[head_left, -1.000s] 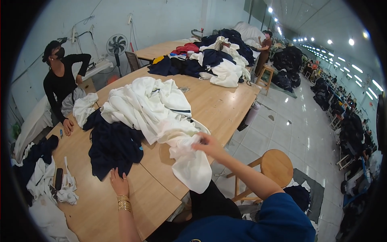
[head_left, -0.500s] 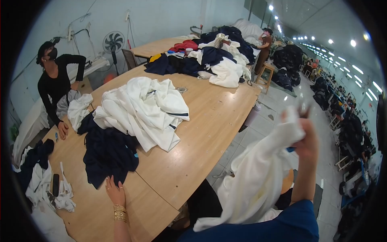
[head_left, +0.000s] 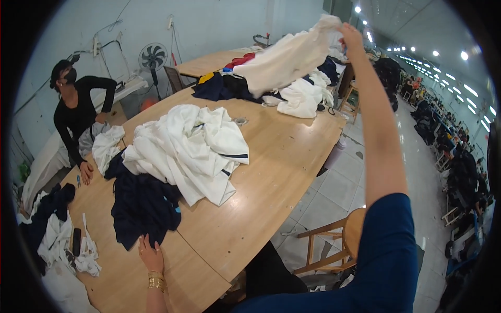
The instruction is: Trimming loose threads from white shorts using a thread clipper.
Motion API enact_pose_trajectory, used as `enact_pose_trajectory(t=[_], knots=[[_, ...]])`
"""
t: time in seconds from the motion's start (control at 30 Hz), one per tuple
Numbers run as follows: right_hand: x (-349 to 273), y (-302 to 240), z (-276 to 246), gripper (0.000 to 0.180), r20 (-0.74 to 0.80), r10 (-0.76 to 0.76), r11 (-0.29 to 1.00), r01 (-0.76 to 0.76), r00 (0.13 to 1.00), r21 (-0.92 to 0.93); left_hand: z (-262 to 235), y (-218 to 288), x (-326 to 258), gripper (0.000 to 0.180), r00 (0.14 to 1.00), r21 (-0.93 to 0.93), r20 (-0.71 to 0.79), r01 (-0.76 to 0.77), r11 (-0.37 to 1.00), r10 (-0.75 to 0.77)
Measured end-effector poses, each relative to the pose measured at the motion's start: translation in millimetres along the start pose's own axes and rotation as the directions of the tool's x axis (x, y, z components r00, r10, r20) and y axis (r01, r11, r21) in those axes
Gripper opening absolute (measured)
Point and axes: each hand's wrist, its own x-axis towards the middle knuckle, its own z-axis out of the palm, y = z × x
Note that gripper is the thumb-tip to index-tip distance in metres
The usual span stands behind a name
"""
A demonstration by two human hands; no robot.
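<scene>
My right arm is stretched up and forward, and my right hand [head_left: 352,40] is closed on the end of a white garment [head_left: 287,65]. The cloth streams out to the left of the hand, over the far part of the table, slightly blurred. My left hand [head_left: 151,255], with gold bracelets at the wrist, lies flat on the table with its fingers stretched out. Its fingertips touch the lower edge of a dark navy garment [head_left: 143,208]. A big heap of white garments with dark trim [head_left: 182,151] lies beyond, partly over the navy one.
A person in black [head_left: 78,112] stands at the table's left edge, one hand on it. Cloth scraps [head_left: 55,235] lie near left. More garments [head_left: 300,99] are piled at the far end. A wooden stool [head_left: 352,235] stands right of the wooden table [head_left: 261,193].
My right hand has swung the white garment up and away from beside me, out over the far end of the table. The stool now shows. My left hand stays by the navy garment.
</scene>
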Motion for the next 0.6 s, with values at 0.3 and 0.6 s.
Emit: enact_pose_trajectory(t=[0.3, 0.6], knots=[[-192.6, 167.1, -16.1, 0.030, 0.468, -0.002, 0.639, 0.361, 0.884, -0.679, 10.4, 18.3, 3.4, 0.044, 1.000, -0.033, 0.004, -0.024, 0.999, 0.024], [-478.2, 84.9, -16.8, 0.015, 0.905, 0.260, 0.900, 0.255, 0.337, -0.354, 7.1, 15.2, 6.5, 0.043, 0.992, -0.087, -0.095, -0.087, 0.992, 0.078]])
